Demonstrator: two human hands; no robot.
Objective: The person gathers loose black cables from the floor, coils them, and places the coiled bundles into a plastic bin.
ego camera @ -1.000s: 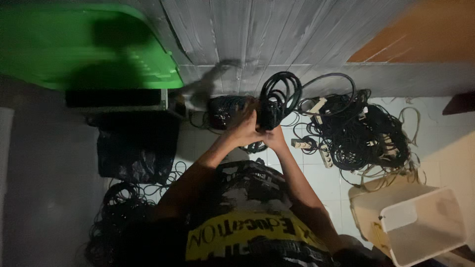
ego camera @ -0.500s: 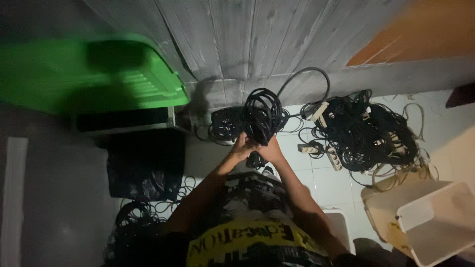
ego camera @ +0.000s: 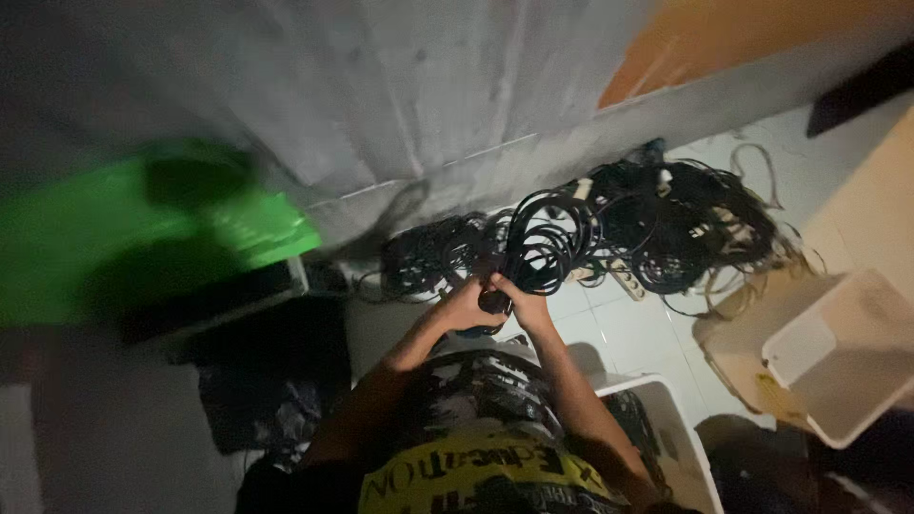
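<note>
Since half a second ago your view swung left, while your left hand (ego camera: 464, 306) and right hand (ego camera: 519, 303) stay closed on the black cable coil (ego camera: 545, 243), whose loops rise toward one o'clock.

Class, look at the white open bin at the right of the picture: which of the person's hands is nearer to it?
Right. The right hand grips the coiled black cable on the side toward the white bin; the left hand holds the same coil just beyond it, farther from the bin.
</note>
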